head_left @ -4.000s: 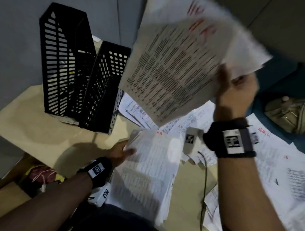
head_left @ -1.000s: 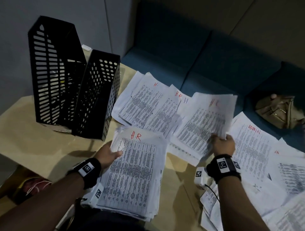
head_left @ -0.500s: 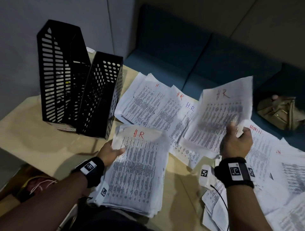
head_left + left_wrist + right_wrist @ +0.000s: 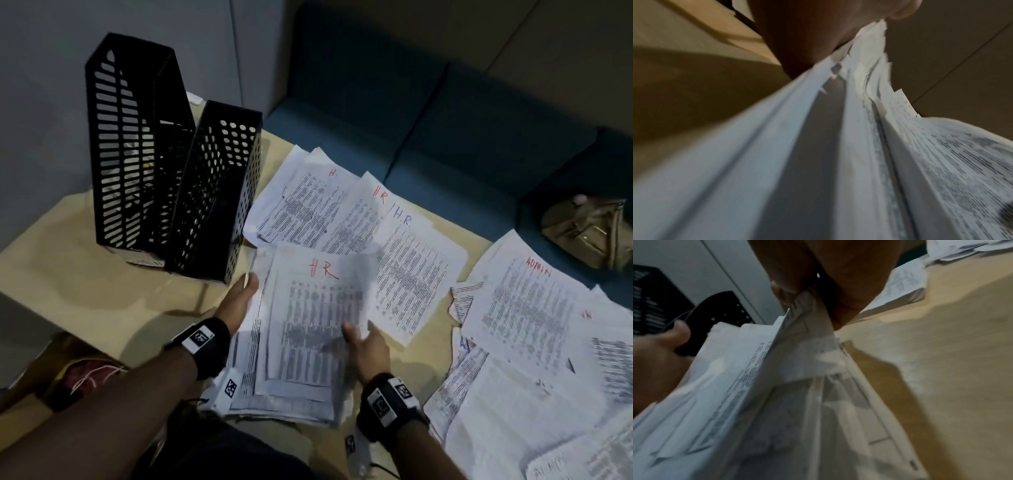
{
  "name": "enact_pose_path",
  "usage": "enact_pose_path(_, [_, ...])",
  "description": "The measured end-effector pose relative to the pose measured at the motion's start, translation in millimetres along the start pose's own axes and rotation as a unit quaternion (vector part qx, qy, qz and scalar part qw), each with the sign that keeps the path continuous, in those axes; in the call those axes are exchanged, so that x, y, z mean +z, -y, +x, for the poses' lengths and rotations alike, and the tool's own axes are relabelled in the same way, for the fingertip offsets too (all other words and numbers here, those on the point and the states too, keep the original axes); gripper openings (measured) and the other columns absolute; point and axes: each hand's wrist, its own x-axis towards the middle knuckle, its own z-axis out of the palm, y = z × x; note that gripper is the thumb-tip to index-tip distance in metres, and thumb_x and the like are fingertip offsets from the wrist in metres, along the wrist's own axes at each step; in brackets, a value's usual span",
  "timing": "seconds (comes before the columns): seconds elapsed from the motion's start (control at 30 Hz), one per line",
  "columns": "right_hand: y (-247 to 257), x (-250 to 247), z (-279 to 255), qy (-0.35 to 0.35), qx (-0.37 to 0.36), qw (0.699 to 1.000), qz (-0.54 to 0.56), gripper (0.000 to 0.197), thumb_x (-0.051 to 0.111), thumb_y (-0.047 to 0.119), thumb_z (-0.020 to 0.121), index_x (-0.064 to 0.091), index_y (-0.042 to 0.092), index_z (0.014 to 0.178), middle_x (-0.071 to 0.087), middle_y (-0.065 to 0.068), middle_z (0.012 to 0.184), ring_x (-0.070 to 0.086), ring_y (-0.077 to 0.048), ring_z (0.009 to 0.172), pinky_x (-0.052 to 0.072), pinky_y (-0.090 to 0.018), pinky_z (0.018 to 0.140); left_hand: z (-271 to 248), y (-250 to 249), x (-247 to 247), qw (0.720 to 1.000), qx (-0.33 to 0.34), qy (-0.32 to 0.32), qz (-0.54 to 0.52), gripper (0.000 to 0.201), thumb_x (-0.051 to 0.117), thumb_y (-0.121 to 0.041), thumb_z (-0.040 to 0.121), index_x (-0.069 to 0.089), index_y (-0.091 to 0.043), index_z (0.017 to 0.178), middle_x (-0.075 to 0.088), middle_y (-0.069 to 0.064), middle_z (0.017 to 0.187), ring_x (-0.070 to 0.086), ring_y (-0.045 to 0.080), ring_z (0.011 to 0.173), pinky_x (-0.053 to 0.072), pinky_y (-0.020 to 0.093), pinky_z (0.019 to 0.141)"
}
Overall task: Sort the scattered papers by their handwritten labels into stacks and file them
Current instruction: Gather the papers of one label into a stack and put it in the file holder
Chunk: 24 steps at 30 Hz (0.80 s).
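Note:
A thick stack of printed papers [image 4: 294, 359] lies on the tan table [image 4: 85, 284] in front of me. Its top sheet [image 4: 318, 308] is marked "HR" in red. My left hand [image 4: 239, 301] grips the stack's left edge, thumb on top and fingers hidden below; the left wrist view shows the stack's edge [image 4: 838, 146] close up. My right hand [image 4: 363, 339] pinches the top sheet's right edge, and the right wrist view shows its fingers [image 4: 789, 288] closed on that sheet [image 4: 807, 345]. More loose HR sheets [image 4: 342, 209] fan out behind the stack.
Two black perforated file holders [image 4: 137, 154] [image 4: 212, 192] stand upright at the back left. Sheets marked "ADMIN" [image 4: 527, 308] and other loose papers cover the table's right side. A blue sofa [image 4: 411, 120] with a tan bag [image 4: 589, 229] lies beyond the table.
My right hand has carried the HR sheet from up on the right down and left onto the HR stack. My left hand has stayed at the stack's left edge.

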Motion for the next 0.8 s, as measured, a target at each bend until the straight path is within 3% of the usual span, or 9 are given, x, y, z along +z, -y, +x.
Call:
enact_pose_path(0.07, [3.4,4.7,0.5,0.041,-0.021,0.997,-0.057,0.049,0.065,0.042,0.086,0.052,0.01,0.121,0.065,-0.012,0.119,0.062,-0.025,0.091,0.05,-0.029,0.078,2.7,5.7,-0.2,0.999,0.015,-0.001,0.043,0.065,0.051,-0.045,0.094,0.026,-0.021,0.15,0.036,-0.001,0.151,0.034,0.023,0.14,0.027,0.039,0.111])
enact_pose_path(0.17, [11.4,-0.3,9.4,0.062,-0.045,0.995,-0.056,0.059,0.071,0.033,0.084,0.037,0.013,0.128,0.059,-0.008,0.126,0.06,-0.02,0.094,0.05,-0.029,0.081,7.0,14.1,-4.1,0.993,0.042,-0.007,0.106,0.053,0.071,-0.021,0.086,0.046,-0.022,0.134,0.06,-0.003,0.127,0.055,0.021,0.121,0.041,0.038,0.104])
enact_pose_path(0.33, [48.3,-22.7,38.8,-0.039,-0.137,0.99,-0.013,0.073,0.062,0.027,0.09,0.019,0.02,0.148,0.035,-0.014,0.148,0.048,-0.03,0.126,0.041,-0.043,0.106,10.2,21.7,-12.2,0.989,0.016,0.049,0.141,0.053,0.073,-0.015,0.083,0.052,-0.021,0.131,0.068,-0.004,0.113,0.062,0.019,0.108,0.046,0.04,0.097])
enact_pose_path(0.43, [61.6,-13.9,50.4,-0.003,-0.191,0.977,-0.098,0.059,0.048,0.03,0.097,0.021,0.024,0.149,0.026,-0.012,0.147,0.049,-0.022,0.114,0.043,-0.036,0.1,9.4,24.4,-15.0,0.99,-0.026,0.056,0.124,0.068,0.069,-0.009,0.081,0.04,-0.029,0.139,0.061,0.009,0.123,0.059,0.022,0.105,0.051,0.035,0.079])
enact_pose_path(0.53, [61.2,0.6,57.3,-0.008,-0.179,0.966,-0.188,0.053,0.048,0.032,0.097,0.03,0.024,0.147,0.024,-0.014,0.146,0.041,-0.032,0.127,0.044,-0.039,0.103,3.7,18.5,-13.1,0.991,-0.029,0.056,0.117,0.079,0.056,-0.001,0.085,0.026,-0.046,0.143,0.052,-0.003,0.124,0.055,0.017,0.104,0.048,0.03,0.068])
enact_pose_path(0.6, [57.6,5.3,60.0,-0.011,-0.161,0.962,-0.22,0.058,0.052,0.029,0.095,0.029,0.023,0.148,0.018,-0.013,0.152,0.028,-0.035,0.137,0.037,-0.043,0.107,0.6,12.9,-12.0,0.99,-0.02,0.063,0.127,0.074,0.051,-0.001,0.086,0.027,-0.054,0.132,0.052,-0.018,0.114,0.053,0.009,0.097,0.049,0.029,0.066])
enact_pose_path(0.63, [56.0,6.6,62.3,-0.015,-0.164,0.96,-0.227,0.059,0.052,0.028,0.094,0.028,0.024,0.148,0.014,-0.012,0.154,0.025,-0.035,0.138,0.036,-0.045,0.108,-0.2,10.6,-12.3,0.989,-0.025,0.068,0.131,0.068,0.051,-0.002,0.085,0.031,-0.052,0.126,0.052,-0.023,0.11,0.054,0.008,0.096,0.049,0.029,0.066])
enact_pose_path(0.7, [53.5,9.5,64.4,-0.02,-0.175,0.955,-0.239,0.06,0.053,0.029,0.093,0.028,0.028,0.148,0.011,-0.01,0.156,0.023,-0.035,0.139,0.037,-0.047,0.106,2.3,10.1,-12.2,0.987,-0.03,0.08,0.133,0.058,0.052,-0.004,0.082,0.042,-0.037,0.129,0.063,-0.012,0.111,0.06,0.013,0.1,0.051,0.031,0.069])
enact_pose_path(0.8, [54.3,10.9,67.1,-0.022,-0.167,0.956,-0.24,0.051,0.054,0.033,0.092,0.041,0.026,0.141,0.023,-0.012,0.151,0.028,-0.034,0.136,0.039,-0.045,0.106,6.9,9.8,-9.3,0.988,-0.017,0.085,0.131,0.062,0.061,-0.012,0.079,0.045,-0.028,0.137,0.065,-0.003,0.12,0.062,0.016,0.107,0.052,0.032,0.081])
